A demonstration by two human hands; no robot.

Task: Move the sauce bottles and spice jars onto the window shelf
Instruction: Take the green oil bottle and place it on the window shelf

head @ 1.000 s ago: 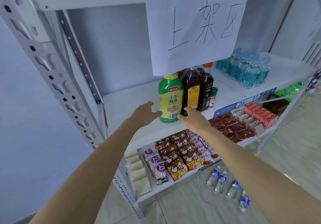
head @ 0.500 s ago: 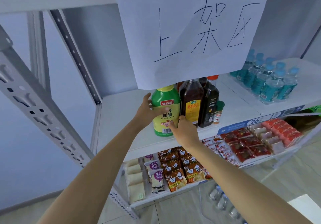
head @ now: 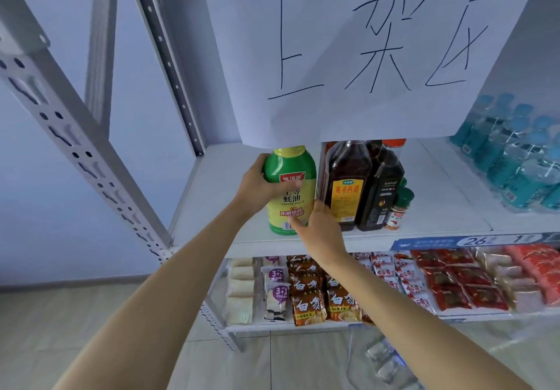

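A green and yellow oyster sauce bottle (head: 289, 174) stands on the white shelf (head: 433, 202). My left hand (head: 257, 185) grips its upper left side, thumb across the label. My right hand (head: 318, 226) holds its lower right side, fingers reaching between it and the brown cooking wine bottle (head: 345, 183). To the right of that stand a dark soy sauce bottle (head: 378, 195) and a small green-capped spice jar (head: 398, 208). A red-capped bottle (head: 394, 142) shows behind them, mostly hidden.
A large paper sign (head: 363, 50) hangs over the shelf and covers the bottle tops. Several blue water bottles (head: 515, 153) stand at the shelf's right. Snack packets (head: 318, 298) fill the lower shelf. A slotted grey upright (head: 75, 144) runs at the left.
Both hands have closed in from the shelf front onto the oyster sauce bottle. The left climbed to its shoulder, the right came to its lower right side. The camera moved closer.
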